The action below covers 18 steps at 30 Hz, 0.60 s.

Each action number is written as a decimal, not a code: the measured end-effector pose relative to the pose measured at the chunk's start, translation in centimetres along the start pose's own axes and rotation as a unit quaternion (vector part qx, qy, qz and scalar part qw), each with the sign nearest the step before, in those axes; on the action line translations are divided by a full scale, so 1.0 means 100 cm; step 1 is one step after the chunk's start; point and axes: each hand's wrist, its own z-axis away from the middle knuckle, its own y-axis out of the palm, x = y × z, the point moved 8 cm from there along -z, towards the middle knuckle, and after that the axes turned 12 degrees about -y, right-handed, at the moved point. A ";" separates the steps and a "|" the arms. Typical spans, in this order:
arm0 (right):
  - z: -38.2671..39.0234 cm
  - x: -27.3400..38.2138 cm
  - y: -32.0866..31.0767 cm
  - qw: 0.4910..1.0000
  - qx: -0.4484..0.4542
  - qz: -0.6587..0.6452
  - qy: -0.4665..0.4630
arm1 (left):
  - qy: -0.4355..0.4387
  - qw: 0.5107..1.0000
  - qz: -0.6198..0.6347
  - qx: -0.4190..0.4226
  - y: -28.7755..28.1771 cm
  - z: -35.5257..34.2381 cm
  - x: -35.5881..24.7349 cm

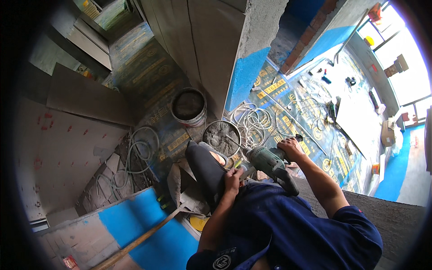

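A green power mixing drill (265,162) is held across my lap, its shaft pointing into a bucket of wet grey mortar (219,135). My right hand (290,148) is closed on the drill's handle at the upper right. My left hand (233,179) is closed around a handle or part on the drill's lower left side; its exact grip is partly hidden. A second bucket (202,110) with darker grey material stands just behind the mortar bucket. A long wooden-handled tool (139,238) lies diagonally at the lower left.
Coiled hoses (146,148) and cables (254,121) lie on the covered floor (157,81). Large panels (90,96) lean at left. A grey column (258,31) stands ahead. At right are scattered tools (326,79), a white board (353,126), a cardboard box (387,132) and bright windows.
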 end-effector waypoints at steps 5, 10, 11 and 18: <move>0.008 0.003 0.001 1.000 -0.001 -0.002 0.011 | -0.006 1.000 -0.004 -0.022 0.003 0.001 -0.002; 0.009 0.004 -0.003 1.000 -0.007 -0.006 0.012 | 0.031 0.999 0.008 -0.019 0.000 -0.003 -0.005; 0.008 0.005 -0.004 1.000 -0.007 -0.004 0.011 | 0.035 0.999 0.010 -0.018 -0.002 -0.004 -0.004; 0.008 0.002 -0.005 1.000 -0.009 -0.011 0.016 | 0.014 0.995 0.100 0.020 0.002 -0.001 -0.003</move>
